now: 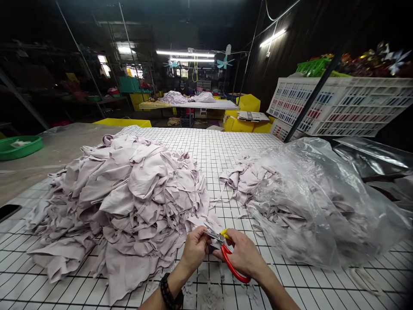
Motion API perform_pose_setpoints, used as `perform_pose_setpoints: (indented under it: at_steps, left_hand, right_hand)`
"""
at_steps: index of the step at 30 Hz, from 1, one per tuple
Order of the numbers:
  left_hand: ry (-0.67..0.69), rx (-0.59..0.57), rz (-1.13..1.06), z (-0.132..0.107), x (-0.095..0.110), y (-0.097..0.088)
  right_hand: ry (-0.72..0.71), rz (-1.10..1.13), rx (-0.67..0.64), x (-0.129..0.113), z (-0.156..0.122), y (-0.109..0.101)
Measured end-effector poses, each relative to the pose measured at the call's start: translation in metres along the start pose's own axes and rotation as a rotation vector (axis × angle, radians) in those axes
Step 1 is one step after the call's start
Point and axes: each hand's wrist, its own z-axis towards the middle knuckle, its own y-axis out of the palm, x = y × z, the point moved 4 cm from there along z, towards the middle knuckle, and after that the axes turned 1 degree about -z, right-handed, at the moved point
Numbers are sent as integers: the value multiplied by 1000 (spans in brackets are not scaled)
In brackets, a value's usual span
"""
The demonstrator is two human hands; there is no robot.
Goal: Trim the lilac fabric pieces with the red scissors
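Note:
My right hand (241, 253) grips a pair of scissors (229, 262) with red and yellow handles, blades pointing left. Right by the blades, my left hand (195, 249) is closed in a pinch on a small piece of pale fabric, mostly hidden by the fingers. A dark braided bracelet (167, 292) circles my left wrist. To the left rises a large heap of pale lilac fabric pieces (138, 185), its near edge close to my left hand. More lilac pieces (250, 174) spill from a clear plastic bag (309, 202) on the right.
The table (206, 142) has a white top with a black grid. Small scraps (209, 290) lie below my hands. A phone-like dark object (9, 211) and a green basin (21, 147) are at left. A white crate (342, 103) stands back right. A farther table (219, 104) holds more fabric.

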Motion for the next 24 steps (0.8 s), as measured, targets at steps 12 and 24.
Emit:
perform_pose_setpoints:
  at_steps: [12, 24]
  left_hand:
    - [-49, -17, -17, 1, -9, -3]
    - [-120, -39, -36, 1, -9, -2]
  right_hand:
    - [0, -118, 30, 7, -2, 11]
    - [-55, -202, 96, 14, -3, 16]
